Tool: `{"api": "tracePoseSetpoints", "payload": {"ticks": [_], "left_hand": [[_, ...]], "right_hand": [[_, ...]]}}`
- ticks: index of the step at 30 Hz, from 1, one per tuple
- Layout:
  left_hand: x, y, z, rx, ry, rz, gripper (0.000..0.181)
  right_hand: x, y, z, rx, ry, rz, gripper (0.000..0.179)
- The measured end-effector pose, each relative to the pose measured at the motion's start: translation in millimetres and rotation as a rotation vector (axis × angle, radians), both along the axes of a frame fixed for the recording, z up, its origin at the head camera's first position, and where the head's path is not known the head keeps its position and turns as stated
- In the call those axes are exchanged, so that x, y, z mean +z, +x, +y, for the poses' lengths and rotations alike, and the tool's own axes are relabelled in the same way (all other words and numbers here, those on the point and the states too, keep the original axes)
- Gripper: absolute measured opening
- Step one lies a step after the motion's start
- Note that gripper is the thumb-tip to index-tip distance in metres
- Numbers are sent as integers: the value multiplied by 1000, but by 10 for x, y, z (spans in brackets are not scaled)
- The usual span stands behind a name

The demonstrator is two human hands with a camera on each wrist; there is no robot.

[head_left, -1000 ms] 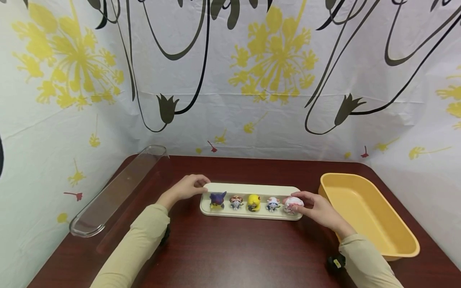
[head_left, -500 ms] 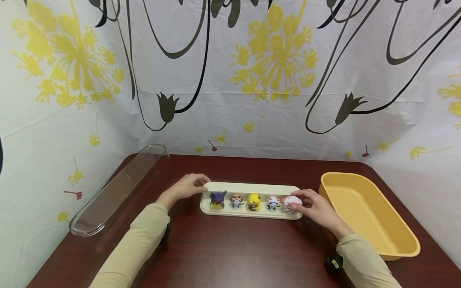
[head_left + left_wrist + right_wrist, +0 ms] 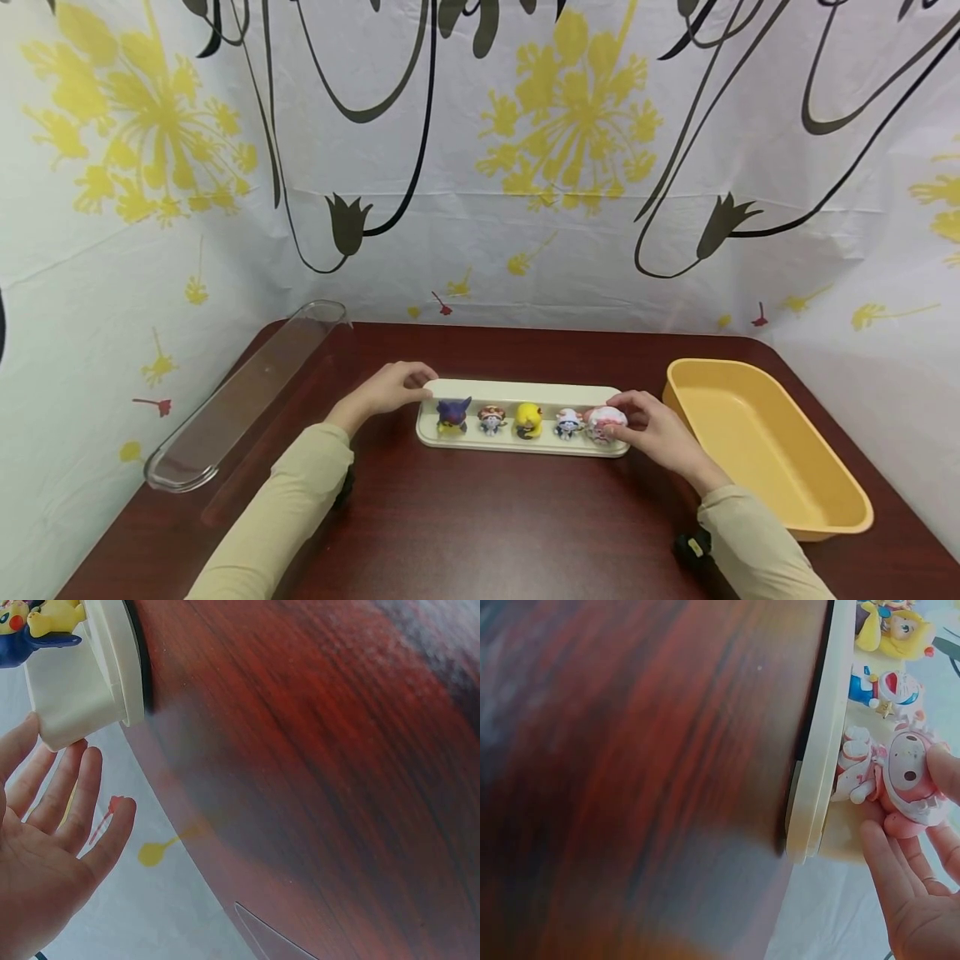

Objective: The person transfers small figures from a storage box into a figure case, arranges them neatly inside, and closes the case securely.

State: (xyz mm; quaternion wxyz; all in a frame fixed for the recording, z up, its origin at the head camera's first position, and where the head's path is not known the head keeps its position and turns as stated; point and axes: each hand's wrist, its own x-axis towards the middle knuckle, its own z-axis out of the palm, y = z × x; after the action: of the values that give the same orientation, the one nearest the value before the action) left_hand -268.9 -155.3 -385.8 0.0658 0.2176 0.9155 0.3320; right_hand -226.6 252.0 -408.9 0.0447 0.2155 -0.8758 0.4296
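A long cream tray (image 3: 517, 392) lies on the table with several small figurines standing in a row. My left hand (image 3: 392, 389) holds its left end, thumb at the wall and fingertips at the outer edge in the left wrist view. My right hand (image 3: 663, 433) pinches a pink-and-white figurine (image 3: 906, 769) at the tray's right end, thumb against its head. Beside that one stands a smaller white-and-blue figurine (image 3: 567, 424). Then come a yellow-hooded figurine (image 3: 528, 422), a figurine with a brown cap (image 3: 492, 421) and a purple-eared one (image 3: 453, 417).
At the table's left edge lies a long clear plastic cover (image 3: 251, 400). A deep yellow bin (image 3: 765, 442) stands at the right, close to my right forearm. Behind the dark red table (image 3: 480, 525) hangs a patterned white cloth (image 3: 450, 167).
My right hand has shifted slightly left with the pink-and-white figurine, nearer the smaller white-and-blue one. The left hand keeps its place at the tray's left end.
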Motion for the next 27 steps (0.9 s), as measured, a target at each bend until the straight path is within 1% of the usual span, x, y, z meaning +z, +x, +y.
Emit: {"api": "tracePoseSetpoints", "payload": {"ticks": [5, 8, 16, 22, 27], "left_hand": [[-14, -2, -1, 3, -3, -2, 25], [-21, -3, -2, 6, -3, -4, 25], [-23, 2, -3, 11, -2, 5, 26], [-13, 25, 4, 16, 6, 20, 24], [-29, 41, -1, 12, 11, 35, 24]], "right_hand": [[16, 9, 10, -4, 19, 9, 35], [54, 21, 39, -6, 31, 24, 36], [244, 54, 133, -54, 46, 31, 34], [398, 110, 149, -74, 79, 65, 32], [477, 174, 145, -110, 100, 92, 29]]}}
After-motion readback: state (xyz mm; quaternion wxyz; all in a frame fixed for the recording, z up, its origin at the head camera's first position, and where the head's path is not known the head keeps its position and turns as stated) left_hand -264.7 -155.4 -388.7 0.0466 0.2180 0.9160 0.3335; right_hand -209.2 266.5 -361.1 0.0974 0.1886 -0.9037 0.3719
